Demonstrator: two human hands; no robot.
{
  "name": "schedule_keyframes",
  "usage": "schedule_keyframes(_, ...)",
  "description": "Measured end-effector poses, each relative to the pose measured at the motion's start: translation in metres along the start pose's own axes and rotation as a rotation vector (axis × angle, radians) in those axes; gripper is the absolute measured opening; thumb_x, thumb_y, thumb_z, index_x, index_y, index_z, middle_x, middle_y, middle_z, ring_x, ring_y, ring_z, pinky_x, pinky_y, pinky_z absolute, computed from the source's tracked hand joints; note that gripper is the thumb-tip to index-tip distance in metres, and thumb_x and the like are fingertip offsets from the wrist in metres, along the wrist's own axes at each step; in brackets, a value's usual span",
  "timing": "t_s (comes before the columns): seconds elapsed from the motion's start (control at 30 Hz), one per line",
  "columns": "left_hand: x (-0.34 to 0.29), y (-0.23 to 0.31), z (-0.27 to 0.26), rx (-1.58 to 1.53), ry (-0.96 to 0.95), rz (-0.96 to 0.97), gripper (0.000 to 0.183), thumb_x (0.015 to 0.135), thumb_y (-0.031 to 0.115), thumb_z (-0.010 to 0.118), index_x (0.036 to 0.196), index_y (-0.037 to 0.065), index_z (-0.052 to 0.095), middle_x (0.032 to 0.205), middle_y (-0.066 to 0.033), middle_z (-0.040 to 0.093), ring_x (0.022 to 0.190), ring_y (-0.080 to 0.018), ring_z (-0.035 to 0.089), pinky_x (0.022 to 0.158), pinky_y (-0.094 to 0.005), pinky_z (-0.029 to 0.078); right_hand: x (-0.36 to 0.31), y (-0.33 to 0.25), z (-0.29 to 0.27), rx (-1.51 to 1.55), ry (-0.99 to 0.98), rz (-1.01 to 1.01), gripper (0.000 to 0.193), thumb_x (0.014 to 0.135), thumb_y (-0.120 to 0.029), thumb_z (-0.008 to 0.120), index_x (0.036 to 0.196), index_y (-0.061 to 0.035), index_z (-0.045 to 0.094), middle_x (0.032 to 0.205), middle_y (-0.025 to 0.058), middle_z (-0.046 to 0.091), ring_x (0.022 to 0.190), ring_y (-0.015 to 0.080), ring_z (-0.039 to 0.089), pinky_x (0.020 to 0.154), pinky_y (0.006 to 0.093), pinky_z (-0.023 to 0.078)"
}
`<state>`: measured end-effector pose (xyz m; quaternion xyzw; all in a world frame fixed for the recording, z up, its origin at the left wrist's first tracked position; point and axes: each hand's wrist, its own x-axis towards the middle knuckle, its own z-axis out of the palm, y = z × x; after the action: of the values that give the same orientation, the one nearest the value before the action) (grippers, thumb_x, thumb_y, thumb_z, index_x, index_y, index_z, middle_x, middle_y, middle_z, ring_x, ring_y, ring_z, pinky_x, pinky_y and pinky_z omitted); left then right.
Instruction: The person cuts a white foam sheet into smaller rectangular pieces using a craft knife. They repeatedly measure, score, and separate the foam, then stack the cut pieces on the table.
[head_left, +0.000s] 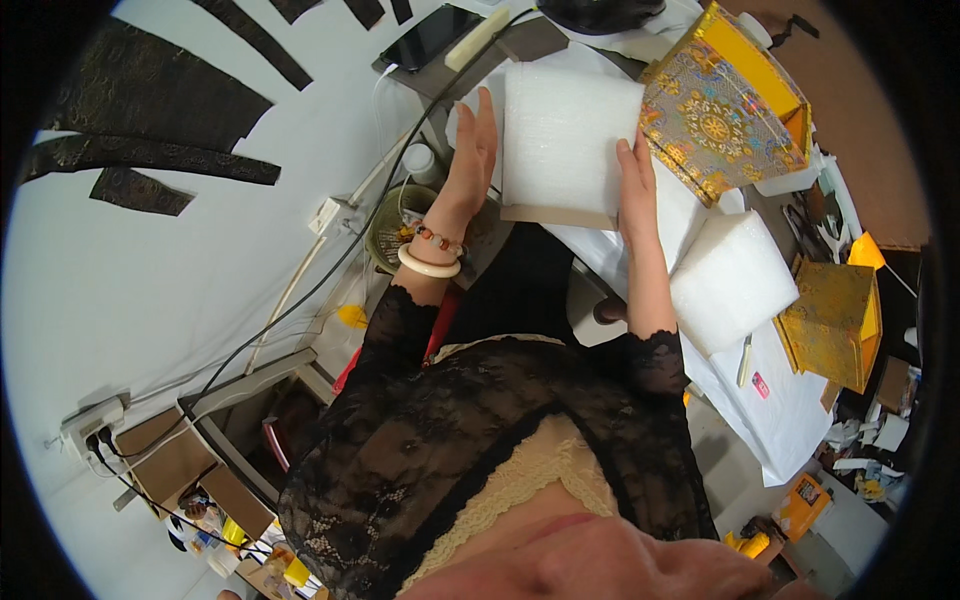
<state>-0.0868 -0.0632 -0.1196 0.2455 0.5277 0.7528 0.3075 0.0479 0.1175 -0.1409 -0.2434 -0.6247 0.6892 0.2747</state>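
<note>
Left hand (472, 160) is hovering, fingers straight and released, beside the foam block (565, 140), which right hand (640, 200) is gripping along its right edge, left of the brocade box (718, 130).

Foam block (572, 140) between hands (638, 195), box (715, 128) to its right, phone (432, 38) behind and left.

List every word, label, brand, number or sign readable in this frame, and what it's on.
Nothing reads clearly.
Small pink label on the white sheet: marks too small to read.
Orange packet, lower right: markings too blurred.
Patterned box: round emblem, no legible characters.
White foam block: none visible.
</note>
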Motion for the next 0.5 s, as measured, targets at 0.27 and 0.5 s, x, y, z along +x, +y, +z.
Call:
schedule_keyframes(0.27, 0.004, -0.003, 0.017, -0.080, -0.028, 0.017, 0.078, 0.108, 0.060, 0.023, 0.163, 0.008, 0.008, 0.166, -0.0119, 0.022, 0.152, -0.0258, 0.023, 0.124, -0.0366, 0.017, 0.007, 0.012, 0.003, -0.151, -0.035, -0.120, 0.064, 0.107, -0.036, 0.046, 0.158, -0.0012, 0.027, 0.156, 0.0198, 0.040, 0.143, 0.0284, 0.039, 0.119, 0.0348, 0.027)
schedule_keyframes(0.5, 0.034, -0.005, 0.014, 0.018, 0.130, 0.115, 0.060, 0.108, 0.039, 0.043, 0.156, 0.005, 0.030, 0.156, -0.0098, 0.039, 0.143, -0.0219, 0.037, 0.119, -0.0350, 0.028, 0.021, 0.013, 0.011, -0.371, 0.068, -0.170, 0.068, 0.105, -0.041, 0.047, 0.151, 0.0076, 0.034, 0.154, 0.0294, 0.040, 0.143, 0.0386, 0.041, 0.117, 0.0410, 0.032)
